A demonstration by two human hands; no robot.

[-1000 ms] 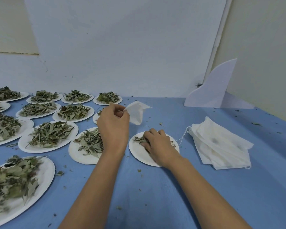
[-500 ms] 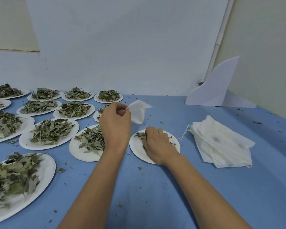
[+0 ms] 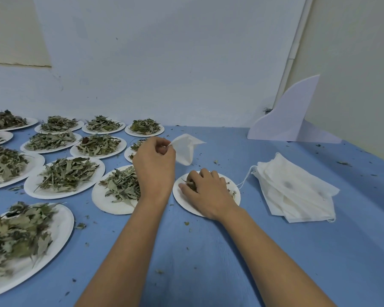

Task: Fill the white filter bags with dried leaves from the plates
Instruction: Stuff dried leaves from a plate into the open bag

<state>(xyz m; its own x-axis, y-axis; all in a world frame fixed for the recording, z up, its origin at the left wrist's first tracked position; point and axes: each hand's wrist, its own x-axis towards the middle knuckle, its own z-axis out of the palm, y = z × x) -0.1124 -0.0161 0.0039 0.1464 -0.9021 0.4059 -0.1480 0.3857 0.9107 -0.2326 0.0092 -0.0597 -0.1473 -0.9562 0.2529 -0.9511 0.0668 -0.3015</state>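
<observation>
My left hand (image 3: 153,165) pinches the rim of a white filter bag (image 3: 185,149) and holds it up above the blue table. Just below and to the right, my right hand (image 3: 206,191) lies on a nearly bare white plate (image 3: 182,200), its fingers curled round a small bunch of dried leaves (image 3: 190,183). A few leaf bits (image 3: 232,192) remain at that plate's right edge. Next to it on the left is a plate (image 3: 102,202) with a heap of dried leaves (image 3: 122,185).
A stack of white filter bags (image 3: 295,189) with a string lies right of the plates. Several more leaf-covered plates (image 3: 64,176) spread across the left of the table (image 3: 208,251). A white curved board (image 3: 290,116) leans in the far right corner. Leaf crumbs dot the table.
My right hand's fingers have drawn together on the leaves at the plate's far left side. The left hand and bag stay almost where they were.
</observation>
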